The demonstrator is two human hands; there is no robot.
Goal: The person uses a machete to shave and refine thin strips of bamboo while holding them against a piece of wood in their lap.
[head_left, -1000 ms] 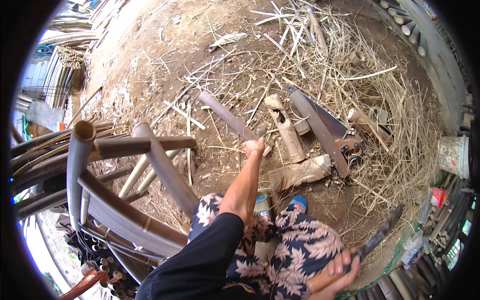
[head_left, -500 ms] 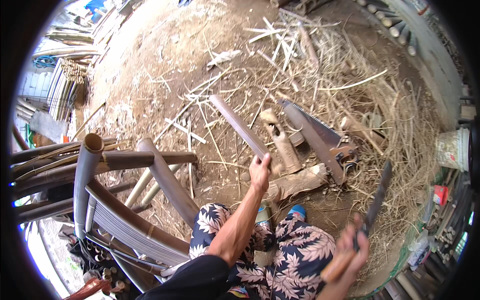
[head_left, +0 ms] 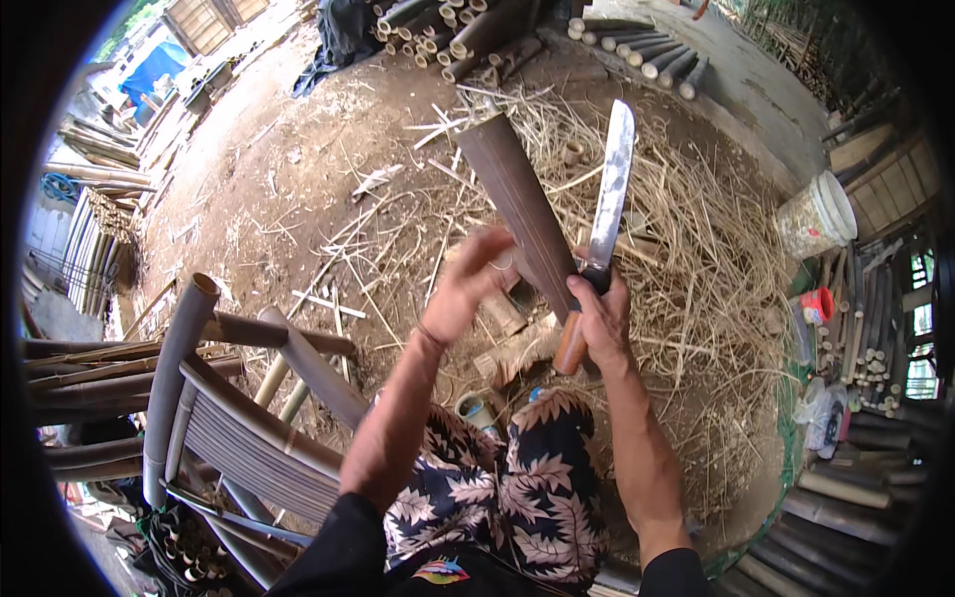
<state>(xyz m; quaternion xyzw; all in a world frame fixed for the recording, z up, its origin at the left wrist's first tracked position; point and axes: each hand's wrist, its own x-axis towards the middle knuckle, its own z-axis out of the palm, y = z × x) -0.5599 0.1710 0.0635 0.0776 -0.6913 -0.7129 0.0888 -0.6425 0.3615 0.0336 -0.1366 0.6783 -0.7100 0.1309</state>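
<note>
Wide dirt floor [head_left: 254, 189], edging bamboo [head_left: 657, 66], held knife [head_left: 610, 204]

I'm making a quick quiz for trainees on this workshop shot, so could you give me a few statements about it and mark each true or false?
1. The right grip holds the knife by its handle. True.
2. The knife's blade points toward the person's body. False: it points away from the body.
3. Both grips hold the handle. False: only the right grip does; the left grip is blurred beside the dark bamboo piece.
4. A bamboo frame stands on the person's left. True.
5. The white bucket is right of the knife. True.
6. The trousers are plain white. False: they are dark with pale leaf shapes.
</note>
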